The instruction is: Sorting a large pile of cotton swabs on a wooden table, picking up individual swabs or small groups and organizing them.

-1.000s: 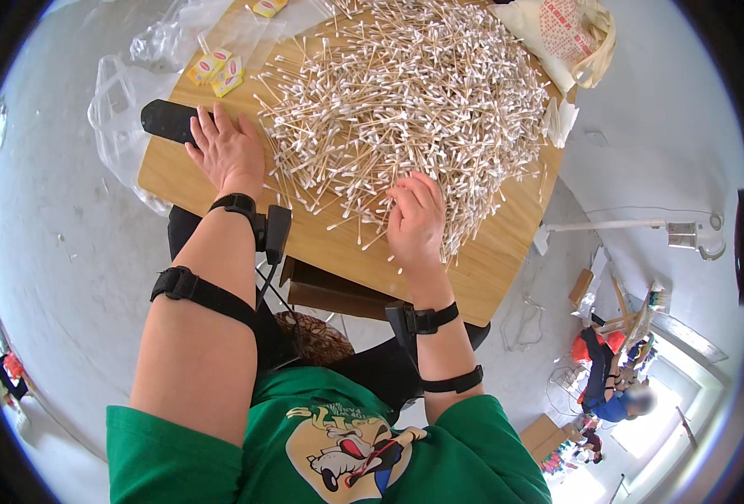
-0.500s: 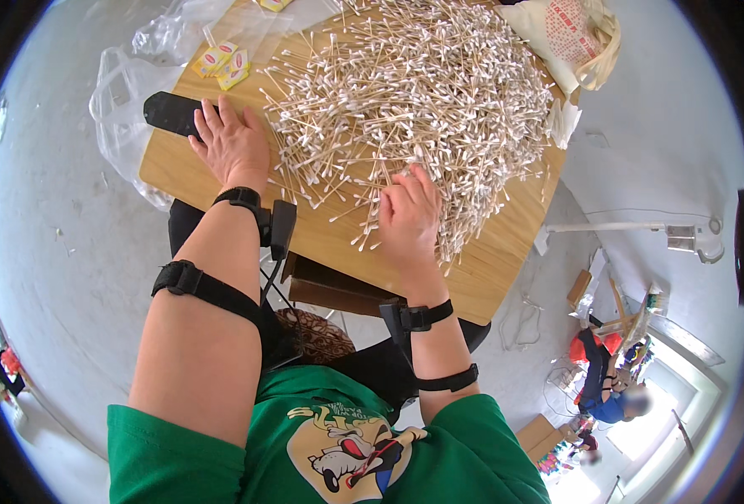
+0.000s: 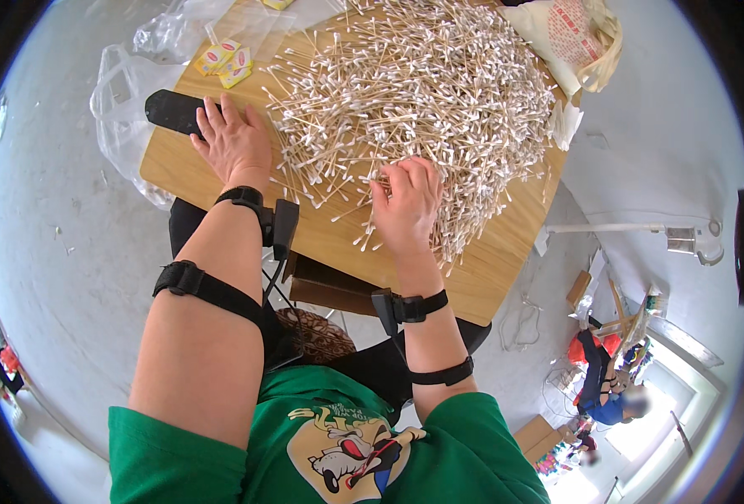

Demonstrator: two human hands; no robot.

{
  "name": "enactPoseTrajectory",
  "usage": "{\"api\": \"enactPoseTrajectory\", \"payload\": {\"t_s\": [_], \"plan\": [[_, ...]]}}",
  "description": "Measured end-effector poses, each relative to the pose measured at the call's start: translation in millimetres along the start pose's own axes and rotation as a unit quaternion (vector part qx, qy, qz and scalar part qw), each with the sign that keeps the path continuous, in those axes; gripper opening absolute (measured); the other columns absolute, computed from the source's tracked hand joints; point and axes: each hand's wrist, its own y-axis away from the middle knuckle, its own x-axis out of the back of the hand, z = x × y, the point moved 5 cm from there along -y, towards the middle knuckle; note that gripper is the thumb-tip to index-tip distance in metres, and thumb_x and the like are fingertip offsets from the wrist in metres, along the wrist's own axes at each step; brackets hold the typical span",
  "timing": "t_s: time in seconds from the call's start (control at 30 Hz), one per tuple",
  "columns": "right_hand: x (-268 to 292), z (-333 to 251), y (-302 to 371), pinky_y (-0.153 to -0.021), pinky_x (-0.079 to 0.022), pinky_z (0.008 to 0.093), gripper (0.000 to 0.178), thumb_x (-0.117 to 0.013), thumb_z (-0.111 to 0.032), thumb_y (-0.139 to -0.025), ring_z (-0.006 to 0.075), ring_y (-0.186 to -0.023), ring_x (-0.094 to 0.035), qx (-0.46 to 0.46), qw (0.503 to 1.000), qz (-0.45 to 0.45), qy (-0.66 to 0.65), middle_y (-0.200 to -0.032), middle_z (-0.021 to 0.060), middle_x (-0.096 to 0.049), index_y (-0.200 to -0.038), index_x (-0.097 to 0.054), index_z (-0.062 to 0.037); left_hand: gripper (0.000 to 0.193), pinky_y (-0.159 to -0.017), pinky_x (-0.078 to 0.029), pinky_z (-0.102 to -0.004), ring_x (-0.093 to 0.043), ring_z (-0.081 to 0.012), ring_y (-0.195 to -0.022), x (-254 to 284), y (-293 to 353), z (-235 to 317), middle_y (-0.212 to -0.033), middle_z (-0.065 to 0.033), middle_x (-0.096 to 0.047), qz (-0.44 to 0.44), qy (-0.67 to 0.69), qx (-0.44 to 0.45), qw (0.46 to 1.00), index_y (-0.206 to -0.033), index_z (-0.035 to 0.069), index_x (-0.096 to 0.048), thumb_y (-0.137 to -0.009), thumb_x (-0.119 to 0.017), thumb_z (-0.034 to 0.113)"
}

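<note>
Spreading across the middle of the pale wooden surface [image 3: 322,231], a broad, tangled heap of white-tipped cotton swabs with thin tan sticks [image 3: 456,101] reaches back to the far edge and close to the right edge. The right hand [image 3: 410,202] rests at the heap's near fringe, fingers bent and loosely apart; their tips meet the swabs, and I cannot tell whether any are pinched. The left hand [image 3: 236,143] lies palm down near the left edge, fingers slightly spread and gripping nothing visible, the tips touching a flat black rounded-end object [image 3: 173,113].

Beyond that hand sit small yellow packets [image 3: 225,60]; a clear plastic bag [image 3: 124,105] droops past the left edge, and a cream cloth bag with red print [image 3: 561,42] stands by the far right corner, next to crumpled white paper [image 3: 567,126].

A careless sweep of the right forearm could push loose swabs over the near edge, since stragglers lie close to it. Crossed sticks could snag and drag neighbours along, and hard pressing could bend them.
</note>
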Motion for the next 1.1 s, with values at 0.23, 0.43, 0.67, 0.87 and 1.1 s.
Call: {"api": "enactPoseTrajectory", "payload": {"t_s": [0.23, 0.43, 0.67, 0.87, 1.1], "plan": [[-4.8, 4.8, -6.6, -0.091, -0.037, 0.0416, 0.011, -0.070, -0.009, -0.072, 0.0257, -0.101, -0.051, -0.024, 0.999, 0.022, 0.041, -0.092, 0.0047, -0.055, -0.076, -0.060, -0.0098, 0.052, -0.114, -0.009, -0.0471, -0.019, -0.0243, -0.142, 3.2, 1.5, 2.8, -0.151, -0.0085, -0.028, 0.000, 0.009, -0.005, 1.000, -0.140, 0.014, -0.039, -0.096, -0.035, 0.041], [-8.1, -10.1, -7.1, -0.091, -0.037, 0.0422, 0.013, -0.070, -0.012, -0.072, 0.0275, -0.104, -0.050, -0.015, 0.999, -0.028, 0.038, -0.094, 0.0075, -0.055, -0.076, -0.058, -0.0078, 0.052, -0.114, -0.009, -0.0477, -0.019, -0.0246, -0.142, 1.9, 0.5, 1.7, -0.151, -0.0088, -0.028, 0.007, 0.002, -0.006, 1.000, -0.140, 0.014, -0.039, -0.096, -0.036, 0.041], [-17.2, -1.9, -7.9, -0.092, -0.037, 0.0440, 0.015, -0.069, -0.014, -0.073, 0.0298, -0.107, -0.048, -0.042, 0.994, 0.008, 0.098, -0.096, 0.0096, -0.054, -0.079, -0.057, -0.0057, 0.051, -0.114, -0.009, -0.0480, -0.019, -0.0250, -0.142, 3.1, 0.8, 3.3, -0.151, -0.0089, -0.028, 0.001, 0.010, -0.004, 1.000, -0.139, 0.014, -0.039, -0.095, -0.037, 0.041], [-16.6, -5.7, -12.1, -0.092, -0.038, 0.0434, 0.011, -0.066, -0.011, -0.075, 0.0302, -0.105, -0.049, -0.046, 0.995, 0.002, 0.093, -0.096, 0.0094, -0.054, -0.080, -0.057, -0.0066, 0.051, -0.114, -0.009, -0.0479, -0.020, -0.0253, -0.142, 4.1, 0.8, 2.6, -0.151, -0.0091, -0.028, 0.008, 0.007, -0.007, 1.000, -0.139, 0.014, -0.039, -0.096, -0.036, 0.040], [-4.7, 7.1, -13.7, -0.088, -0.039, 0.0441, 0.010, -0.065, -0.010, -0.075, 0.0307, -0.101, -0.051, -0.063, 0.994, 0.039, 0.085, -0.094, 0.0096, -0.054, -0.080, -0.058, -0.0073, 0.051, -0.115, -0.009, -0.0472, -0.019, -0.0246, -0.142, 4.5, 1.0, 4.4, -0.151, -0.0089, -0.028, -0.004, 0.010, -0.001, 1.000, -0.139, 0.014, -0.039, -0.095, -0.037, 0.040]]}}
